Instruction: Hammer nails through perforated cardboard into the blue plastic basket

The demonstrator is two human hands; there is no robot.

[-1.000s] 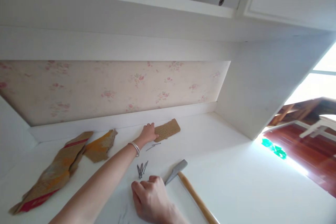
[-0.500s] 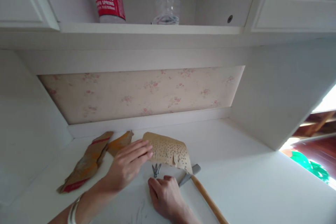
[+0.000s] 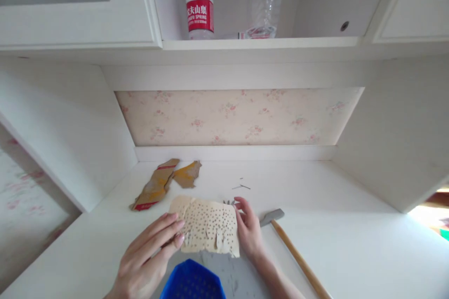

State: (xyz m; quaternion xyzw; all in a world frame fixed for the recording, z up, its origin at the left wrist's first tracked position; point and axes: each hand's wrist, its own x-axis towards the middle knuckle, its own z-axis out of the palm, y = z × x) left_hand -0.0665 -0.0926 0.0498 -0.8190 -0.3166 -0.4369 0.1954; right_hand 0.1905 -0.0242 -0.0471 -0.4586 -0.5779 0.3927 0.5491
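A piece of cardboard [image 3: 210,224], pierced with many small holes and torn near its lower edge, is raised above the table. My left hand [image 3: 149,252] is closed on its left edge, fingers on the front face. At its right edge is my right hand [image 3: 249,229], fingers closed. Thin grey nails [image 3: 228,202] fan out from those fingertips behind the cardboard's top edge; the cardboard partly hides them. A few loose nails [image 3: 242,187] lie farther back. Just right of my right hand rests a hammer [image 3: 293,250] with a grey head and wooden handle.
A blue perforated basket [image 3: 192,282] shows at the bottom edge. Torn cardboard scraps [image 3: 156,184] lie at the back left. White side panels [image 3: 396,126] flank the table. On the overhead shelf [image 3: 259,44] stand a labelled water bottle [image 3: 199,11] and another clear bottle [image 3: 264,7].
The view has swung left, and the blue basket now shows. The cardboard has come nearer and turned more face-on. My right hand has moved up to its right edge, uncovering loose nails behind.
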